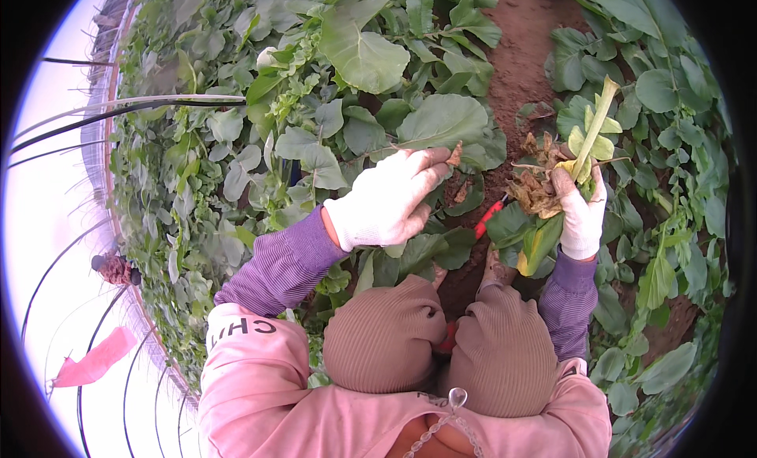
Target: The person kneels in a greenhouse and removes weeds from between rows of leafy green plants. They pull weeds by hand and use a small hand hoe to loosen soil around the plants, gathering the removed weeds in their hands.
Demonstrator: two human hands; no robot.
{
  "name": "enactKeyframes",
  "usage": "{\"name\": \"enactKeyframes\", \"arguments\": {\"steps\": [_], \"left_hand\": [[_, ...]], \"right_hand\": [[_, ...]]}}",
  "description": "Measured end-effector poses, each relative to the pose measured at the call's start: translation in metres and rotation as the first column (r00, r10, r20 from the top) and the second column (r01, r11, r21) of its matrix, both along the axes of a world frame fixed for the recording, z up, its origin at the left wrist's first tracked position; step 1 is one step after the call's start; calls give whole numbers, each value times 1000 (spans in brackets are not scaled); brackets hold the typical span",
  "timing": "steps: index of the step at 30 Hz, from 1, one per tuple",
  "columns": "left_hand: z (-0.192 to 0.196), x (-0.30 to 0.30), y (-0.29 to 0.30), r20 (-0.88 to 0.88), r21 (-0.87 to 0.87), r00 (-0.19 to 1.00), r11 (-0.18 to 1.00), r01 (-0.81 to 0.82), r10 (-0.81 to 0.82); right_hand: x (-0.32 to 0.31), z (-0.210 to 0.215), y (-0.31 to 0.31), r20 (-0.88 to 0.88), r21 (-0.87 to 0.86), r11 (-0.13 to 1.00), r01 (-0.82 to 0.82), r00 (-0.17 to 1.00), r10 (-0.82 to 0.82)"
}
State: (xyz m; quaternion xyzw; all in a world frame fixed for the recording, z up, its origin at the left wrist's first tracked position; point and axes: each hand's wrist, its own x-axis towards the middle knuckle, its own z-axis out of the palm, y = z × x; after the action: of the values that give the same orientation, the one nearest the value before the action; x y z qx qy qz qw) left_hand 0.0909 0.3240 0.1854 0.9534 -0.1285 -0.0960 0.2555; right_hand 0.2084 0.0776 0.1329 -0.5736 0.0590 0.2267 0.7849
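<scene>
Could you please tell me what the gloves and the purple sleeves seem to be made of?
The glove on the left hand looks like white knitted fabric, matte, with a ribbed cuff; likely cotton, though I can't confirm. The right hand wears a matching glove. The purple sleeves look like fine-ribbed knit cloth, soft and dull, showing thin stripes.

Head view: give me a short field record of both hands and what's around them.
setting: leafy green plants beside bare red-brown soil
left hand: white glove, fingertips pinching a dry brown leaf scrap
right hand: white glove, gripping a bunch of withered brown leaves and a pale green stalk
tool: red handle showing between the hands, rest hidden
</scene>
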Motion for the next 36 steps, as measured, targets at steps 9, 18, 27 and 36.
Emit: {"name": "enactKeyframes", "arguments": {"steps": [9, 18, 27, 36], "left_hand": [[9, 58, -49, -525, -689, 824, 673, -267, -211], [-21, 180, 104, -88, 848, 990, 530, 19, 107], [-12, 178, 166, -20, 892, 993, 451, -35, 117], [-22, 198, 130, -99, 839, 991, 543, 36, 87]], "right_hand": [[-9, 4, 5, 97, 83, 982, -169, 982, 161], [6, -9, 3, 38, -5, 999, -45, 998, 45], [14, -16, 6, -8, -37, 999, 20, 1000, -20], [18, -20, 4, -31, -56, 997, 54, 998, -55]]}}
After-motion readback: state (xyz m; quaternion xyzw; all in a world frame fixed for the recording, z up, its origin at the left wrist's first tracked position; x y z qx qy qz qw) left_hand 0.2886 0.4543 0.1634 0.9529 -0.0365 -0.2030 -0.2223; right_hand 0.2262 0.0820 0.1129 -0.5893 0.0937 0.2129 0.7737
